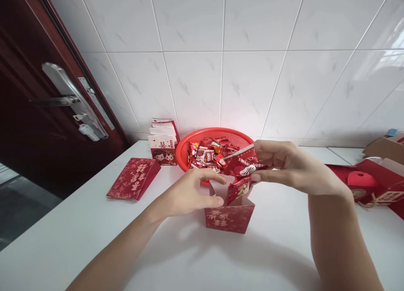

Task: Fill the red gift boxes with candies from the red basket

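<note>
A small red paper box (229,218) stands on the white table with its top open. My right hand (287,166) pinches red candy packets (241,169) between thumb and fingers; the lower packet hangs partly inside the box's opening. At the box's left side is my left hand (195,192), thumb and index finger apart near the rim, holding nothing. Behind the box, a red plastic basket (217,133) contains several wrapped candies (205,154).
A closed red box (132,179) lies on the table (170,257) at the left. Near the wall stand opened boxes with cartoon figures (164,150). More red boxes (366,181) are at the right edge. A dark red door (41,72) is at the left.
</note>
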The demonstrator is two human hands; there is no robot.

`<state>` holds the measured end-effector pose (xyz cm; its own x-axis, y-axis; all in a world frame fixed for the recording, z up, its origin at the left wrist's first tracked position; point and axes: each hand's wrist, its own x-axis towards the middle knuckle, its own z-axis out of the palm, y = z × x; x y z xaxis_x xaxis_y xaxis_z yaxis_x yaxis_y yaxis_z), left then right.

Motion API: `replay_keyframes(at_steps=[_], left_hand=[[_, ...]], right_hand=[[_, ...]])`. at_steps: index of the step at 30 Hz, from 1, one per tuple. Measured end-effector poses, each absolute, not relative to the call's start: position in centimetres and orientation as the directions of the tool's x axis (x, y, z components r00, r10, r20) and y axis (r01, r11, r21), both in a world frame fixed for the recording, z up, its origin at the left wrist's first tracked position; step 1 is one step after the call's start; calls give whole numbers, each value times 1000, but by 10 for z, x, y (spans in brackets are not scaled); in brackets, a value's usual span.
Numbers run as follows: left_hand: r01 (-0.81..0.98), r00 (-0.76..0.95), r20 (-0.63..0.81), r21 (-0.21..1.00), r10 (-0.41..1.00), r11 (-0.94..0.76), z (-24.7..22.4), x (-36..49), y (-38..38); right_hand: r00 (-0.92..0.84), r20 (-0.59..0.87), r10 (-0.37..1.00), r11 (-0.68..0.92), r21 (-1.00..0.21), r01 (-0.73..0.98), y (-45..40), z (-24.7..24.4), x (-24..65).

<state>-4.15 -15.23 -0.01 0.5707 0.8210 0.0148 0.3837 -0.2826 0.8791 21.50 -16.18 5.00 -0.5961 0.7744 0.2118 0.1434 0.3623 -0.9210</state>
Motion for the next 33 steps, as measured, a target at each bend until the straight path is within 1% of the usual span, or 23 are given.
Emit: replay_keyframes(at_steps=[5, 8, 12, 16, 19, 22, 24, 27, 30, 33], left_hand=[[326, 678, 35, 881, 734, -344, 8, -42, -162], [361, 683, 55, 841, 728, -403, 13, -41, -169], [385, 686, 71, 809, 724, -444, 19, -41, -179], [454, 681, 52, 752, 730, -477, 22, -42, -185], [490, 680, 55, 707, 731, -510, 22, -42, -188], [489, 689, 61, 695, 722, -526, 23, -41, -189], [496, 691, 55, 690, 721, -528, 24, -41, -190], [504, 694, 33, 691, 719, -518, 22, -41, -189], [527, 677, 38, 672, 735, -521, 19, -43, -189], [558, 658, 43, 643, 752, -525, 17, -44, -189]], right_hand=[[-638, 211, 740, 458, -854, 248, -166, 48, 209], [-678, 207, 705, 538, -779, 322, -172, 48, 206], [-658, 180, 731, 604, -619, 502, -185, 50, 204], [-601, 256, 757, 637, -489, 595, -200, 50, 200], [-545, 311, 779, 627, -365, 688, -210, 46, 197], [-540, 339, 771, 625, -237, 743, -221, 39, 192], [-547, 344, 763, 624, -174, 762, -228, 35, 188], [-587, 335, 737, 656, -147, 741, -234, 34, 181], [-651, 301, 697, 713, -192, 675, -235, 35, 178], [-688, 253, 680, 733, -236, 638, -231, 36, 181]])
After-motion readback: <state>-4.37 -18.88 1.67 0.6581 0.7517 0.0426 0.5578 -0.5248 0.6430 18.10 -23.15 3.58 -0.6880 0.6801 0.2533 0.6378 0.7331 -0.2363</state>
